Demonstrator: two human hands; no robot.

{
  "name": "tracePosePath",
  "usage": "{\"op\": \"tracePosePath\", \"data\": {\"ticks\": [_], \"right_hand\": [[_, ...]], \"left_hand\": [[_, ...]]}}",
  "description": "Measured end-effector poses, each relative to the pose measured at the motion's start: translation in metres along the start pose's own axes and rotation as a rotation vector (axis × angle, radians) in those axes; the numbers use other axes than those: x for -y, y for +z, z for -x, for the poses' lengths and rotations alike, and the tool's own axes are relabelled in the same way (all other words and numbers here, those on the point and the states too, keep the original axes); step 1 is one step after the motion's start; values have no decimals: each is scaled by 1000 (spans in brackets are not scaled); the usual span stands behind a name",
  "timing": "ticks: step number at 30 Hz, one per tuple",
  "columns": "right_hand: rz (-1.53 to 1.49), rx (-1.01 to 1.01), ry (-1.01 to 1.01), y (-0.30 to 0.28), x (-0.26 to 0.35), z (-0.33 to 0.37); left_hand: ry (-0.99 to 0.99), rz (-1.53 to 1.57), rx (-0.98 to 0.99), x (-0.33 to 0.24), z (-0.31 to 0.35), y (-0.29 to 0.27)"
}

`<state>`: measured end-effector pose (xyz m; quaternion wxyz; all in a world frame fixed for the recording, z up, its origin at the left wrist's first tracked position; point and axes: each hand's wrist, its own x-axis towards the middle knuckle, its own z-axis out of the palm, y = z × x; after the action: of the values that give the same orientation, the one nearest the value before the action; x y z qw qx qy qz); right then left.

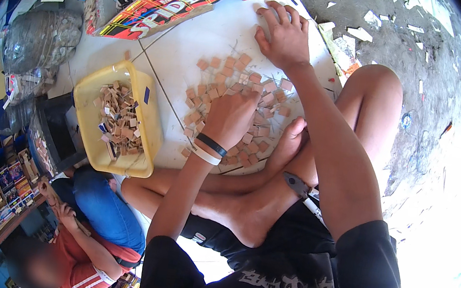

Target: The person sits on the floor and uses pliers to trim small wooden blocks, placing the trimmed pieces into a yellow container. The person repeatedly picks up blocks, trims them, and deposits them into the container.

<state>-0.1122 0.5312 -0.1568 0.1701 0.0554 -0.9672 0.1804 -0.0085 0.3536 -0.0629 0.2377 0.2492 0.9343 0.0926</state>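
Small flat square pieces of brown wood (pixel 243 158) lie in a loose heap on the white tiled floor (pixel 188 45), with thin wire-like bits among them. Over the middle of this heap is my left hand (pixel 234 115), its fingers curled down and closed; whatever they may hold is hidden. Farther off, past the heap's far right side, my right hand (pixel 286 40) rests on the tiles with fingers spread and nothing visible in it. A yellow plastic basin (pixel 155 128) to the left contains more wooden pieces (pixel 130 131), some with wires.
Metal-headed pincers (pixel 297 185) lie by my crossed legs. A colourful printed board (pixel 183 12) stands at the far edge. Stuffed clear plastic bags (pixel 44 35) are at left. At lower left, a person in a red shirt (pixel 89 262) holds a wooden piece. Paper scraps (pixel 360 34) litter the grey ground.
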Motion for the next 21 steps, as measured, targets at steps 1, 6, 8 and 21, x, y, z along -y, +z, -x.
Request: {"op": "tracePosePath", "data": {"ticks": [1, 6, 8, 21], "right_hand": [[3, 37, 18, 0, 0, 0], [14, 4, 3, -1, 0, 1], [21, 20, 3, -2, 1, 1], [26, 13, -15, -1, 1, 2]], "left_hand": [[47, 67, -54, 1, 2, -1], [14, 630, -291, 21, 52, -39], [-113, 705, -539, 34, 99, -62], [-699, 306, -887, 126, 206, -62]]}}
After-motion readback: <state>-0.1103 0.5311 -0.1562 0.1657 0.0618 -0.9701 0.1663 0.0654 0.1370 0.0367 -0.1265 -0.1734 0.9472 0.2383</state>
